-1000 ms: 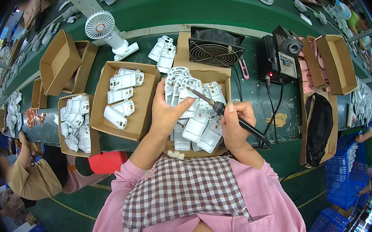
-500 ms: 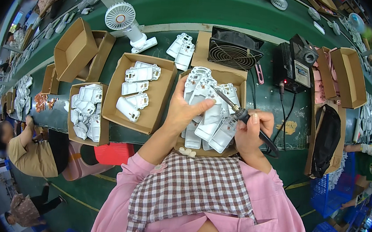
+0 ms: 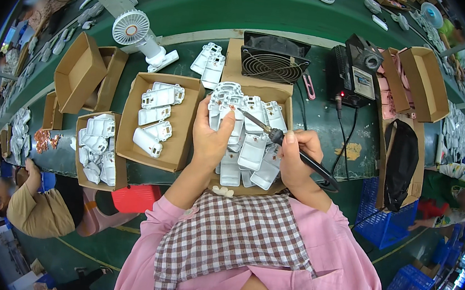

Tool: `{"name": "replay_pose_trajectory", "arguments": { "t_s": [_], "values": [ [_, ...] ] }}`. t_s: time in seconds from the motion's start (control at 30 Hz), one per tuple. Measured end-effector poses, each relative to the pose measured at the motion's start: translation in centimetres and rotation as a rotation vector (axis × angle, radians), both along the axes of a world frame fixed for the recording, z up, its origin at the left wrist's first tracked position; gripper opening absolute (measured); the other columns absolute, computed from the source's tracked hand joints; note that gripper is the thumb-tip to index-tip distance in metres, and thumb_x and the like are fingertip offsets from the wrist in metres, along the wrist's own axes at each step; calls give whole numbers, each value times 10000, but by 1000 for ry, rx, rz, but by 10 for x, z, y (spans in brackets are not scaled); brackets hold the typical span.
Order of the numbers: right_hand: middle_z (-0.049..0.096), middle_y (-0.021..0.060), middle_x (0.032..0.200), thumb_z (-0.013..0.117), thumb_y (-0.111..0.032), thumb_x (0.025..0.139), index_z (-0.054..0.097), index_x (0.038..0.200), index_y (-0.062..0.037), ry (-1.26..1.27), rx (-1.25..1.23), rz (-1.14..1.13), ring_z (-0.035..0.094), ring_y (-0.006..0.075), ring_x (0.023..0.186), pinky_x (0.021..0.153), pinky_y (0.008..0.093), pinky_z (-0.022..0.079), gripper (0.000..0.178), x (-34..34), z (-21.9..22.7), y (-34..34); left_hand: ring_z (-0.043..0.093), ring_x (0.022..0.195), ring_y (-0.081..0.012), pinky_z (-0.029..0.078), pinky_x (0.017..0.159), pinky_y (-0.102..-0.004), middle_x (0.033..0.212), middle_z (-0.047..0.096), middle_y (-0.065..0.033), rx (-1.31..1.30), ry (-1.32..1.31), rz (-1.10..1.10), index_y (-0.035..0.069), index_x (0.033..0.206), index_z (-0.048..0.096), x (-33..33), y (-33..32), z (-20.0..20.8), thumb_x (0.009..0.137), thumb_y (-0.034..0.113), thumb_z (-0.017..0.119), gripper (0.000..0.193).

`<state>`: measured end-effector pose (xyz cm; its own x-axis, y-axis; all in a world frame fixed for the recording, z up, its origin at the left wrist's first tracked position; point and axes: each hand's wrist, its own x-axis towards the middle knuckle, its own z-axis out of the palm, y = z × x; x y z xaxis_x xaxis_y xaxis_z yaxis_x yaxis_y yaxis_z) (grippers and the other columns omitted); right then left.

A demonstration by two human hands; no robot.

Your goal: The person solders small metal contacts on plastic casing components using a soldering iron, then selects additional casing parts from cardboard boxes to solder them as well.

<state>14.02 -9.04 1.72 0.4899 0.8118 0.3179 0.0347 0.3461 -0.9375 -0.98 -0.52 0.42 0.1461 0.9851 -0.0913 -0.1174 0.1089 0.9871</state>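
Note:
My left hand (image 3: 209, 138) is closed round a white plastic casing (image 3: 226, 95), thumb on its near side. Small coppery parts show on it, and other casings overlap it, so how many I hold is unclear. A soldering iron (image 3: 276, 136) is gripped in my right hand (image 3: 300, 157), pen-like, its tip slanting up and left to the casing by my left thumb. Whether the tip touches cannot be made out. Beneath both hands, a cardboard box (image 3: 286, 96) holds a heap of similar white casings (image 3: 251, 151).
Left of my hands stand a box with several casings (image 3: 177, 159) and a smaller filled box (image 3: 120, 173). Behind are a white handheld fan (image 3: 131, 28), loose casings (image 3: 213, 69) and a black framed fan (image 3: 274, 65). The black soldering station (image 3: 357, 73) trails cables at right.
The whole view has shifted slightly. My left thumb, earlier lying across a casing, now points upward beside the held one. The iron's tip has moved left along with my hands.

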Motion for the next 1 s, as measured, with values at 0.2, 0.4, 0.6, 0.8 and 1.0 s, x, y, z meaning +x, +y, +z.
{"name": "replay_pose_trajectory", "arguments": {
  "t_s": [0.2,0.4,0.6,0.8,1.0],
  "values": [
    [531,3,662,599,-68,881,480,802,-28,28,-47,11,430,27,571,508,199,359,149,1,-5,0,559,931,-114,456,819,-254,1052,586,-74,-55,-3,3,-19,1214,445,1,-1,2,840,78,620,424],
    [533,-3,651,600,-60,877,476,787,-25,11,-55,15,424,22,570,504,198,352,157,1,-4,1,553,931,-109,450,825,-252,1046,584,-69,-41,-27,-17,-11,1210,453,0,0,0,840,76,619,414],
    [530,-5,637,600,-59,877,474,785,-26,18,-51,11,425,21,560,497,197,352,160,1,-4,3,547,937,-108,444,834,-252,1049,582,-66,-46,-31,-20,-11,1213,451,0,1,1,838,71,617,418],
    [535,-3,649,603,-65,877,475,789,-26,2,-42,17,427,20,558,497,193,355,160,1,-5,2,550,926,-104,448,827,-252,1046,586,-65,-46,-41,-23,-12,1208,460,0,1,0,835,73,620,415],
    [536,0,677,600,-69,882,479,804,-28,103,-24,-7,429,17,562,503,184,360,150,-1,-3,2,555,909,-104,454,812,-252,1027,596,-66,-7,4,-39,-16,1185,486,0,0,6,824,77,627,398]
  ]
}}
